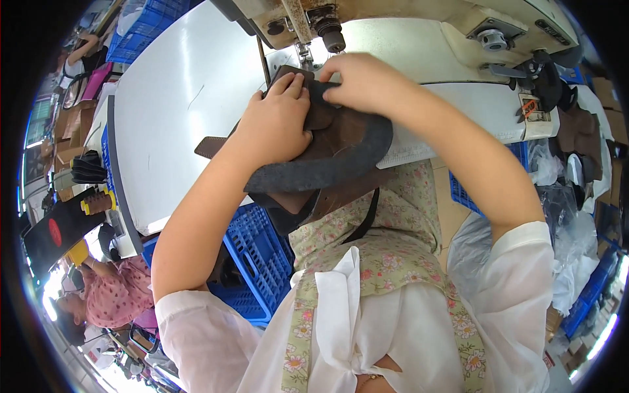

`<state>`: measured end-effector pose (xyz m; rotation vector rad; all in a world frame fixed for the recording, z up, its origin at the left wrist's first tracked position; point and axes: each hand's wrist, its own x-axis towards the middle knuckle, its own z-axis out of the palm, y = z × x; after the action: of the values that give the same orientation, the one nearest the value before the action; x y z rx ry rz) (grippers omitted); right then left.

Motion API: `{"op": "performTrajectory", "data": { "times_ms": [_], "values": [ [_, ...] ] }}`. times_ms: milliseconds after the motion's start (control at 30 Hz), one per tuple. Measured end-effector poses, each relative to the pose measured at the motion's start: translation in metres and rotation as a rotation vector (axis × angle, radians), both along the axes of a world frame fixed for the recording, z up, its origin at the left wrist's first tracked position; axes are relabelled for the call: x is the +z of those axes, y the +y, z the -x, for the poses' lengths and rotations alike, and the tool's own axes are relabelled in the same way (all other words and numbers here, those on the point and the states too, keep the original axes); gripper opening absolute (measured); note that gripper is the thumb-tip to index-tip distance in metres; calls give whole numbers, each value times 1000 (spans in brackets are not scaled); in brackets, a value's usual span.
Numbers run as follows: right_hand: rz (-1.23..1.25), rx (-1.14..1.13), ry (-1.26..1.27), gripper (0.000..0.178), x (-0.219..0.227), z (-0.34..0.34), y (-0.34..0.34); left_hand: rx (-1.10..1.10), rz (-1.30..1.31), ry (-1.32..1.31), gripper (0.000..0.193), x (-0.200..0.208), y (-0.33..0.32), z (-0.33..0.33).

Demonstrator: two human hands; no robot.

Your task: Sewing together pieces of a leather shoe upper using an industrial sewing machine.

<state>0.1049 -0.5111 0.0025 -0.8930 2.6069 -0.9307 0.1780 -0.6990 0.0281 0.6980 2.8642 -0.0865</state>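
- While my left hand [278,124] lies across the dark brown leather piece [344,134], fingers resting on top rather than clenched, my right hand [359,82] has thumb and forefinger at its far edge; whether they pinch it I cannot tell.
- Beneath my left hand, that piece overhangs the near rim of the white surface [177,98].
- Just beyond both hands stands the presser foot [306,57], in the way there; the beige sewing machine [524,36] reaches rightward past my right hand.
- Nearer me than my left hand, below it: a blue crate [261,255].
- Well right of my right hand: clear plastic bags [563,229].
- Far left of my left hand: a brown thread cone [99,203] and a co-worker in pink [118,295].
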Motion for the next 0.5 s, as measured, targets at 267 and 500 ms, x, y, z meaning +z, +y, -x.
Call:
{"op": "performTrajectory", "data": {
  "times_ms": [267, 500],
  "values": [
    [42, -117, 121, 31, -14, -33, 7, 12, -117, 58, 66, -7, -4, 0],
    [-18, -105, 53, 31, -8, -28, 8, 49, -58, -3, 71, 2, 2, -2]
  ]
}}
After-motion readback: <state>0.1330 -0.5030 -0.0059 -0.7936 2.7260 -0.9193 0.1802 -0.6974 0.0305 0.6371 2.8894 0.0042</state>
